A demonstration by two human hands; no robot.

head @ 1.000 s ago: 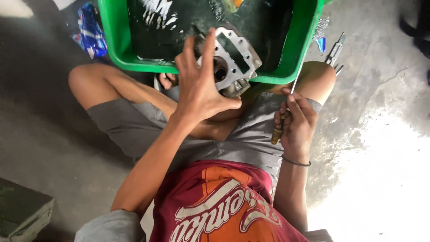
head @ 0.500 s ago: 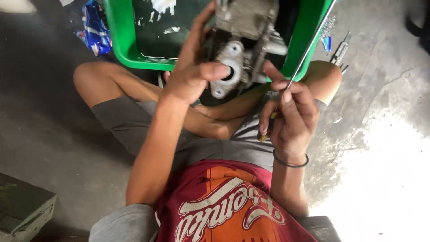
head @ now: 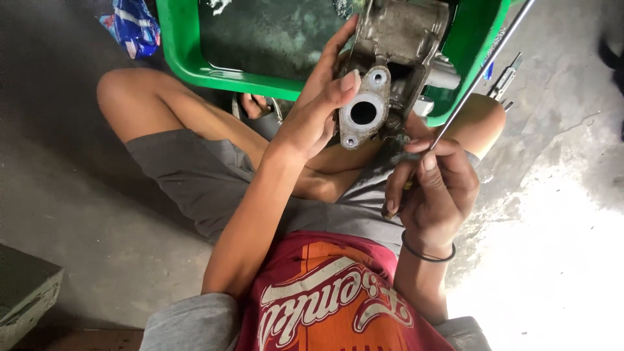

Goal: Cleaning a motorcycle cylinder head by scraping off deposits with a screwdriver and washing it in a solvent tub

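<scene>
My left hand (head: 316, 114) grips a grimy metal engine casting (head: 396, 45) and holds it up over my crossed legs, its round port flange (head: 363, 112) facing me. My thumb lies along the flange's upper edge. My right hand (head: 432, 188) is closed around the handle of a long thin screwdriver (head: 484, 68). Its shaft slants up and to the right, past the casting's right side and over the tub's rim. A black band sits on my right wrist.
A green plastic tub (head: 188, 62) with a dark wet bottom stands on the concrete just beyond my knees. A blue plastic bag (head: 133, 26) lies to its left. Small metal tools (head: 506, 78) lie right of the tub. A grey box corner (head: 26, 296) sits at lower left.
My left hand went from spread over the casting in the tub to gripping it and lifting it toward me, turned so its flange faces up. The screwdriver hand rose slightly.
</scene>
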